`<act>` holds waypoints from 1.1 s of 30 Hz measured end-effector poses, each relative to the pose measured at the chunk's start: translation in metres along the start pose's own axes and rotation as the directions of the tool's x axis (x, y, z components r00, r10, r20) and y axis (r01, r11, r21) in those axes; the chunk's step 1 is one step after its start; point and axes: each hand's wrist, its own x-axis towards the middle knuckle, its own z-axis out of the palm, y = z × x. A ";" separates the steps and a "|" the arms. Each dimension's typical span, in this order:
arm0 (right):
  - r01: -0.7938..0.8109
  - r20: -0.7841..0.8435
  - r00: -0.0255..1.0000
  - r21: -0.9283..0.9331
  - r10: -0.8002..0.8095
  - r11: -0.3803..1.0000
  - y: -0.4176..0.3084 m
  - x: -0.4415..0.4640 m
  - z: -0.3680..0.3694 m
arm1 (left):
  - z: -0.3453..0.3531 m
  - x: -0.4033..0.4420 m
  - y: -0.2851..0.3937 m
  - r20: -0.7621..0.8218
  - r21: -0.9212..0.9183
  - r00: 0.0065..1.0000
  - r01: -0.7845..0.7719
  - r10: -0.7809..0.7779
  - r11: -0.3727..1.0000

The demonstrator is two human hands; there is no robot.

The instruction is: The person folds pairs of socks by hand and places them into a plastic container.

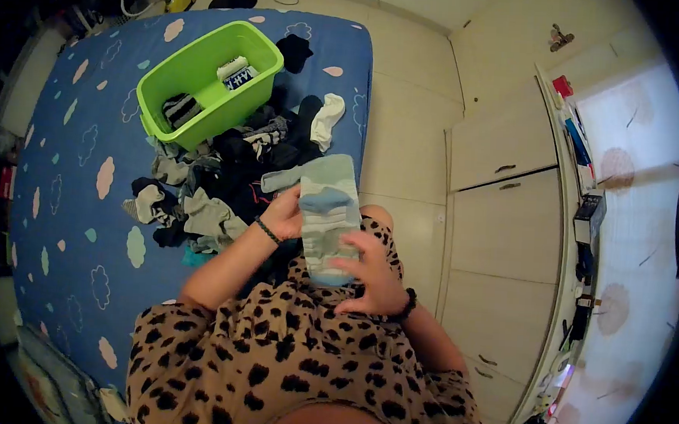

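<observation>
My left hand point(284, 214) is closed on the left edge of a pale blue, grey and white striped sock point(327, 220), held above my lap. My right hand point(370, 273) lies over the sock's lower right part with fingers spread and thumb apart, the fingertips at its surface. Another light blue-grey piece of the fabric point(281, 180) sticks out left, above my left hand; I cannot tell if it is a second sock. Loose socks point(215, 215) in black, grey and white are heaped on the bed beside my left arm.
A green plastic tub point(162, 74) stands on the blue cloud-print bed point(71, 213), with rolled socks point(181, 110) inside. A white sock point(327, 122) and a black sock point(295, 54) lie near the bed's right edge. Pale cabinets point(499, 236) line the floor's right side.
</observation>
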 end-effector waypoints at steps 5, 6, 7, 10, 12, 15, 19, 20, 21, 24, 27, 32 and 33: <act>-0.342 -0.256 0.613 0.766 0.747 0.544 0.039 0.000 0.028 | 0.009 -0.002 -0.010 -0.054 0.196 0.996 -0.058 0.070 0.979; -0.447 -0.211 0.618 0.698 0.757 0.559 0.052 0.002 0.035 | 0.007 -0.001 -0.012 -0.108 0.300 0.989 -0.064 0.101 0.952; -0.442 -0.215 0.615 0.703 0.759 0.557 0.059 0.003 0.046 | 0.008 -0.001 -0.016 -0.111 0.306 0.989 -0.058 0.096 0.950; -0.209 -0.211 0.671 0.866 0.711 0.454 0.067 0.007 0.067 | 0.010 -0.004 -0.028 -0.131 0.429 0.974 -0.114 0.187 0.896; -0.199 -0.283 0.646 0.834 0.709 0.514 0.066 0.010 0.067 | 0.010 -0.009 -0.037 -0.142 0.474 0.976 -0.082 0.168 0.877; -0.342 -0.210 0.651 0.776 0.729 0.530 0.056 0.009 0.055 | 0.004 -0.013 -0.051 -0.144 0.739 0.965 -0.043 0.220 0.672; -0.362 -0.105 0.644 0.830 0.757 0.423 0.056 0.008 0.051 | -0.011 -0.024 -0.057 -0.071 0.658 0.993 -0.021 0.090 0.753; -0.125 -0.150 0.582 0.955 0.799 0.270 0.045 0.013 0.040 | -0.017 -0.024 -0.059 -0.071 0.658 0.993 -0.024 0.093 0.752; 0.137 -0.166 0.512 0.984 0.843 0.111 0.036 0.019 0.029 | -0.024 -0.025 -0.061 -0.039 0.765 0.991 -0.052 0.127 0.642; 0.158 -0.253 0.476 0.967 0.842 0.201 0.045 0.007 0.012 | -0.029 -0.017 -0.059 0.085 0.972 0.982 -0.118 0.166 0.203; 0.125 -0.379 0.372 0.925 0.848 0.359 0.054 -0.007 -0.002 | -0.043 -0.004 -0.068 0.184 0.983 0.976 -0.180 0.117 -0.047; 0.313 -0.306 0.388 0.931 0.869 0.188 0.061 -0.029 -0.017 | -0.058 0.007 -0.073 -0.030 0.991 0.953 -0.011 0.301 0.133; 0.393 -0.179 0.467 0.919 0.866 -0.022 0.061 -0.033 -0.016 | -0.056 0.010 -0.073 -0.269 0.886 0.914 0.112 0.303 0.451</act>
